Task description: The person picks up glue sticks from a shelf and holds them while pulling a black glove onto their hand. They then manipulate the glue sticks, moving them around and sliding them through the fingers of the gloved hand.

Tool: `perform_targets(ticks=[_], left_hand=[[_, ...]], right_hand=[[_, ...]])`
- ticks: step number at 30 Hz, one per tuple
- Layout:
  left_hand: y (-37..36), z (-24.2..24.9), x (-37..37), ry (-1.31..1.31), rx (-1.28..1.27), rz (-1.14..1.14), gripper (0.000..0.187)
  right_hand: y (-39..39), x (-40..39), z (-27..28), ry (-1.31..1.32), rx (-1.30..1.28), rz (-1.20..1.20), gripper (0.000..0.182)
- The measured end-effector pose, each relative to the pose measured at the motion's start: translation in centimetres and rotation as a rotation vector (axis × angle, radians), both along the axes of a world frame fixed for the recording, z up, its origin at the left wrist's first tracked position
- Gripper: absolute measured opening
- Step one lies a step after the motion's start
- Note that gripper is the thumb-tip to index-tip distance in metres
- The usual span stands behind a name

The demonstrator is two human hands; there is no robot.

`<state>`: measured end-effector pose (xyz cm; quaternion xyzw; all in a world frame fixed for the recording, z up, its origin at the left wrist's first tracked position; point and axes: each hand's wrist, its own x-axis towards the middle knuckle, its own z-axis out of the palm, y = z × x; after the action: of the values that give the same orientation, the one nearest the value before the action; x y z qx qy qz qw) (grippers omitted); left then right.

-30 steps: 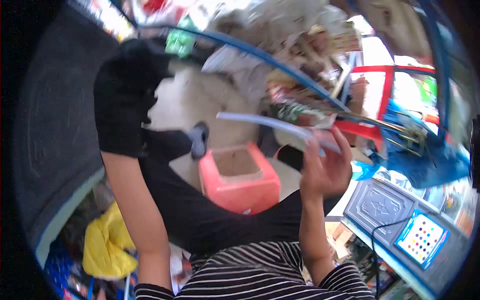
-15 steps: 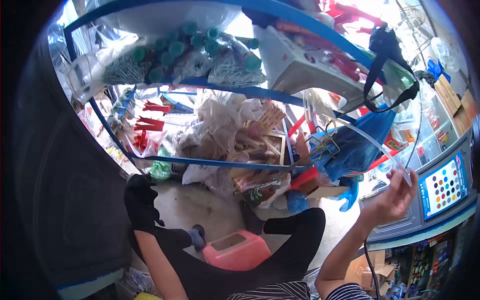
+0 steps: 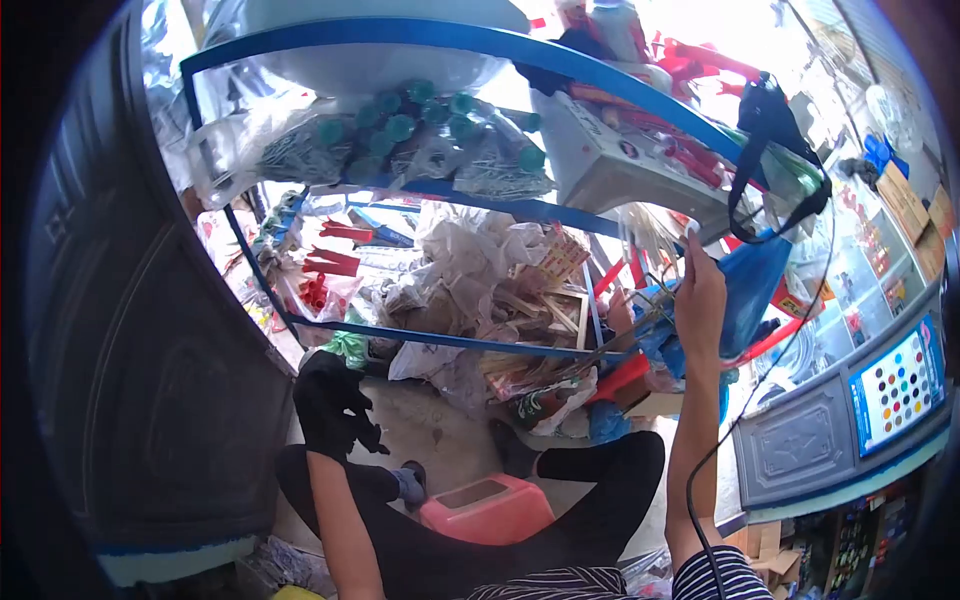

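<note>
My left hand (image 3: 335, 405), in a black glove, hangs over the floor above my left leg, its fingers apart and holding nothing. Bare and raised, my right hand (image 3: 702, 290) is at the right part of the blue shelf rack. Its fingers are pinched together, and the whitish end of a pale plastic strip (image 3: 690, 229) shows at the fingertips; the rest of the strip is hidden. Beside this hand are a bundle of pale thin sticks (image 3: 645, 232) and a blue plastic bag (image 3: 748, 290).
The blue rack (image 3: 450, 341) carries bags of green-capped screws (image 3: 400, 128), a white box (image 3: 600, 150) and crumpled plastic bags (image 3: 460, 250). A black strap (image 3: 737, 205) hangs at its right. A pink stool (image 3: 490, 510) stands between my legs. A dark cable (image 3: 690, 490) crosses my right arm.
My right hand has moved left and up from near the colour chart to the rack, and the long pale strip no longer shows at full length. My gloved left hand's fingers have spread.
</note>
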<state>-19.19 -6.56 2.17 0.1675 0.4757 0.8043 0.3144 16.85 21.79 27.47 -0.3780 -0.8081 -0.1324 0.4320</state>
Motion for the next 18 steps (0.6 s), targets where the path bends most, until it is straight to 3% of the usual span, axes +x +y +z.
perform_targets(ticks=[2, 3, 4, 5, 6, 9, 11, 13, 14, 16, 17, 18], left_hand=[[-0.2, -1.0, -0.5, -0.008, -0.034, 0.02, 0.012], [-0.3, -1.4, -0.8, -0.087, -0.031, 0.032, 0.008], [-0.3, -1.9, -0.6, 0.178, -0.094, 0.101, 0.009], [0.0, -3.9, -1.5, 0.218, -0.135, 0.155, 0.009], [-0.2, -4.4, -1.9, 0.152, -0.137, 0.164, 0.01], [-0.9, -3.4, -2.1, -0.249, -0.038, 0.108, 0.013], [0.9, -9.3, -4.3, 0.6, -0.244, 0.374, 0.016], [1.1, -10.1, -5.4, 0.655, -0.227, 0.466, 0.019], [1.7, -10.1, -4.8, 0.274, -0.097, 0.427, 0.021], [2.5, -7.6, -3.4, -0.489, 0.158, 0.311, 0.027], [2.0, -6.2, -3.0, -0.282, 0.121, 0.152, 0.032], [4.5, -7.0, -4.5, -0.425, -0.014, 0.221, 0.029]], right_hand=[[1.3, -0.1, 0.1, -0.102, -0.082, 0.034, 0.048], [1.4, -0.4, 0.5, -0.154, -0.136, 0.024, 0.044], [1.1, -0.8, 1.0, -0.211, -0.19, 0.012, 0.04], [1.1, -1.2, 1.0, -0.198, -0.049, 0.071, 0.035], [0.8, -1.7, 1.2, -0.179, 0.093, 0.123, 0.031], [-2.6, -4.3, 2.4, -0.129, 0.064, 0.161, 0.026], [-5.7, -6.9, 2.7, -0.057, -0.084, 0.321, 0.026], [-8.1, -9.5, 3.3, 0.1, -0.465, 0.605, 0.034], [-9.7, -10.4, 3.7, 0.175, -0.668, 0.729, 0.038], [-13.6, -14.5, 6.7, 0.317, -0.907, 1.361, 0.068], [-14.9, -16.4, 8.0, 0.284, -0.982, 1.552, 0.066], [-15.7, -18.2, 8.9, 0.18, -1.001, 1.627, 0.065]])
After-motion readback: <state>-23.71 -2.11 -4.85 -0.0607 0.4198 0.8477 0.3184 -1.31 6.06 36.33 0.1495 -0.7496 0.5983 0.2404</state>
